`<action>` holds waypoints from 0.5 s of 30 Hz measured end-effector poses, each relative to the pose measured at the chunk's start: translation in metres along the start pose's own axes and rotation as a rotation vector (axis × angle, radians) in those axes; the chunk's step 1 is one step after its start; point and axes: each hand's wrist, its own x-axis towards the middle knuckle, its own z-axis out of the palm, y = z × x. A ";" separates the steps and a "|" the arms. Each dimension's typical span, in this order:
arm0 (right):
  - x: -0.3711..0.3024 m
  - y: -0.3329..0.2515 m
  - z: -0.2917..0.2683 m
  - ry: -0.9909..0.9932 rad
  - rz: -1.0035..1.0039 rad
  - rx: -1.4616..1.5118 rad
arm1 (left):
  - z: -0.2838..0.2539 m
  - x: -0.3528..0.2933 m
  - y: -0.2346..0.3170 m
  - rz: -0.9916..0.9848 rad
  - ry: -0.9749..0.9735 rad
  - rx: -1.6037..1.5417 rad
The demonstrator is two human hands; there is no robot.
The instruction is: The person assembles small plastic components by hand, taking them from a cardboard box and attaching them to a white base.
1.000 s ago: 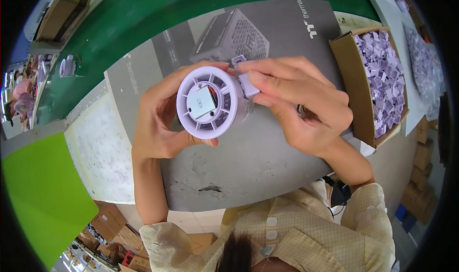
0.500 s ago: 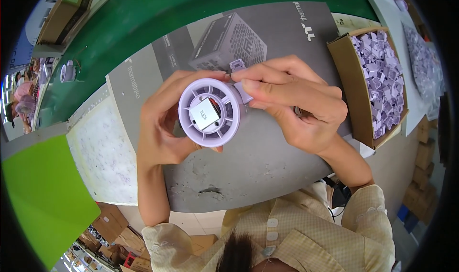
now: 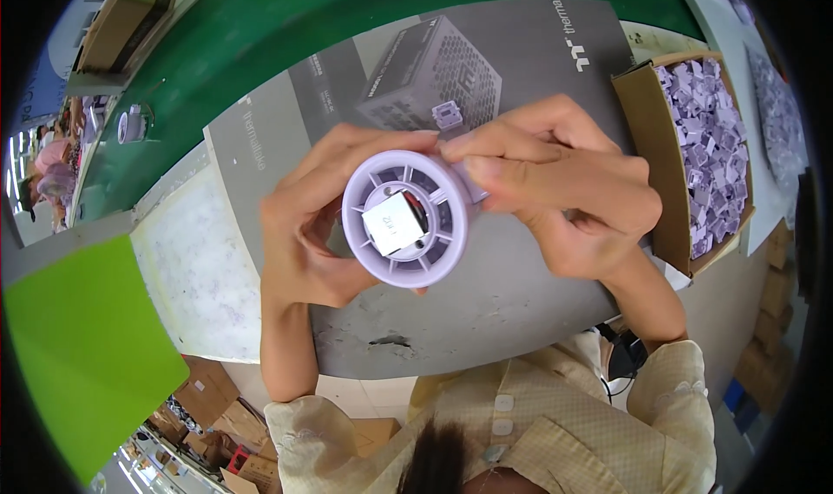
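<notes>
My left hand (image 3: 299,221) is wrapped around a round lilac plastic fan housing (image 3: 405,274), its spoked open face turned up. A white block (image 3: 390,225) and a bit of red wire show in its middle. My right hand (image 3: 581,186) pinches a small lilac plastic piece (image 3: 471,184) against the housing's right side; the fingers hide most of that piece. Just beyond my fingertips is a lilac clip (image 3: 448,114) with a square frame. Whether it touches the pinched piece I cannot tell.
Under my hands lies a grey printed cardboard sheet (image 3: 486,316), torn near its front edge. At the right stands an open cardboard box (image 3: 640,138) full of lilac clips. Another round lilac housing (image 3: 131,125) with a wire sits on the green surface (image 3: 260,34) at the far left.
The whole view has shifted slightly. The housing in my left hand has come a little nearer to me, while my right hand stays pressed at its side.
</notes>
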 end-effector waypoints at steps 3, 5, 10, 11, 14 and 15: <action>0.001 0.005 -0.003 -0.016 -0.031 -0.020 | 0.004 0.000 0.002 0.033 0.028 0.060; 0.003 0.008 -0.003 -0.015 -0.053 -0.017 | 0.005 0.001 0.001 0.122 0.048 0.021; 0.002 0.005 0.000 0.060 0.012 -0.089 | 0.013 -0.002 -0.008 0.081 0.059 -0.136; 0.002 0.007 0.001 0.058 0.009 -0.089 | 0.013 -0.002 -0.011 0.090 0.067 -0.141; 0.000 0.012 0.003 0.083 -0.007 -0.204 | 0.012 -0.003 -0.013 0.052 0.069 -0.181; 0.000 0.013 0.004 0.089 -0.014 -0.196 | 0.007 -0.004 -0.017 0.040 0.042 -0.202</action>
